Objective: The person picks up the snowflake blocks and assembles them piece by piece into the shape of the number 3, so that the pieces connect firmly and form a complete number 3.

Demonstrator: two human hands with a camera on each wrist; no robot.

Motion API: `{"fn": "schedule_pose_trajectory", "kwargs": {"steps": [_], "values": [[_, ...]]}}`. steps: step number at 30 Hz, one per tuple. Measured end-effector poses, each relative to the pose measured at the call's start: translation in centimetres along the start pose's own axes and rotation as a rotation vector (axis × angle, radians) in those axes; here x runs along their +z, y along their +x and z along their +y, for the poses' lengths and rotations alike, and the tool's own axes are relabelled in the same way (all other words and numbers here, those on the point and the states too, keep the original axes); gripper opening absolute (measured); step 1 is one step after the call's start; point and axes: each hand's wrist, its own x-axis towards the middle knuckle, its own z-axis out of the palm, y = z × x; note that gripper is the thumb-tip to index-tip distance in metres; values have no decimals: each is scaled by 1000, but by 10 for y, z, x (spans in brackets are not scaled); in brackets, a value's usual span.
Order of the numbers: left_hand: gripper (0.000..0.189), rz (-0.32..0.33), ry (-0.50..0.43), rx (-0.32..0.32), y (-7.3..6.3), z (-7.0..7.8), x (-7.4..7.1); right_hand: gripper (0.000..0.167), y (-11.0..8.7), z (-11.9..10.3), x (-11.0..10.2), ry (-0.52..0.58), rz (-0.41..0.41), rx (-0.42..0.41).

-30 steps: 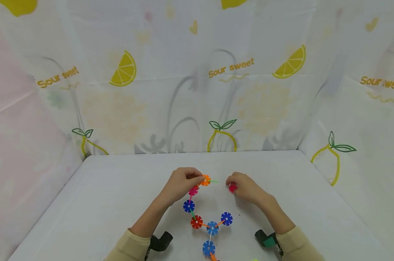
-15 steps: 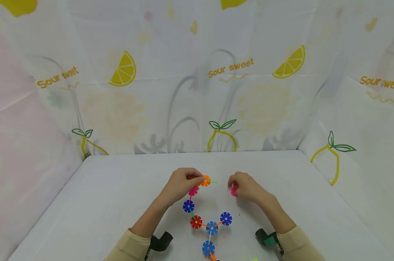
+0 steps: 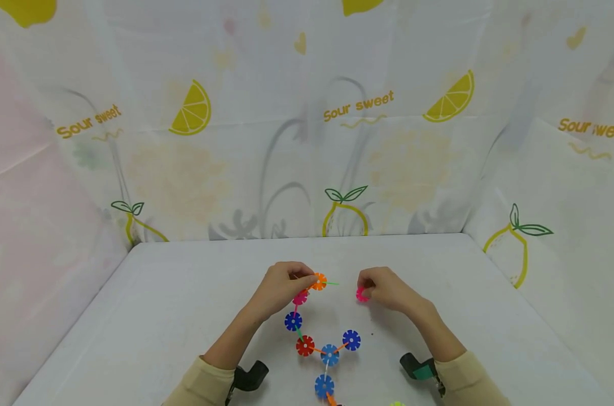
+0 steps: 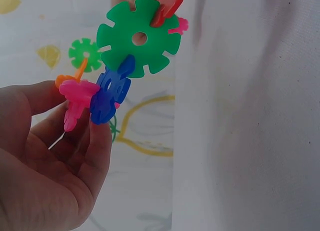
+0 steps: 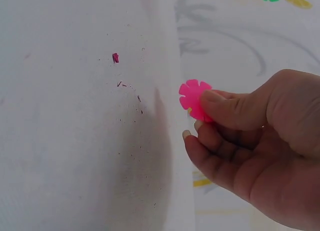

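Note:
Slotted plastic snowflake discs are joined into a chain, held up by my left hand [image 3: 285,287]. Its thumb and fingers pinch the upper end, at an orange disc [image 3: 319,281] with a green one edge-on beside it. Below hang pink, dark blue [image 3: 293,321] and red [image 3: 305,345] discs, then light blue ones. A dark blue disc [image 3: 351,340] branches off to the right. The left wrist view shows a green disc [image 4: 139,38] large and close. Across a gap, my right hand [image 3: 385,287] pinches a loose pink disc [image 5: 195,98] between thumb and fingers.
The white table [image 3: 195,293] stretches under both hands, backed by a lemon-print cloth [image 3: 266,158]. A yellow-green piece [image 3: 397,404] peeks in at the bottom edge. Black wrist-camera mounts [image 3: 253,376] hang below both wrists. Small dark crumbs [image 5: 115,57] dot the white surface.
The pink disc has turned in my right fingers, its face now showing more. My right hand has shifted slightly rightward. The left hand and chain stay almost still.

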Motion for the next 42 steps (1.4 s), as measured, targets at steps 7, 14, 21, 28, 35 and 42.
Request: {"fn": "schedule_pose_trajectory", "kwargs": {"steps": [7, 14, 21, 28, 35, 42], "values": [[15, 2, 19, -7, 1, 0, 0, 16, 1, 1, -1, 49, 10, -44], [15, 13, 19, -10, 1, 0, -2, 10, -1, -5, -4, 139, -3, -55], [16, 16, 13, -3, 0, 1, -3, 4, -2, -10, -5, 235, -18, -79], [16, 18, 14, -7, 1, 2, -3, 8, -3, -17, -8, 378, -56, -94], [16, 24, 8, 13, 1, 2, -2, 12, -5, -24, -11, 488, -104, -87], [16, 21, 12, 7, 1, 0, -1, 12, -6, -26, -12, 507, -117, -128]]}}
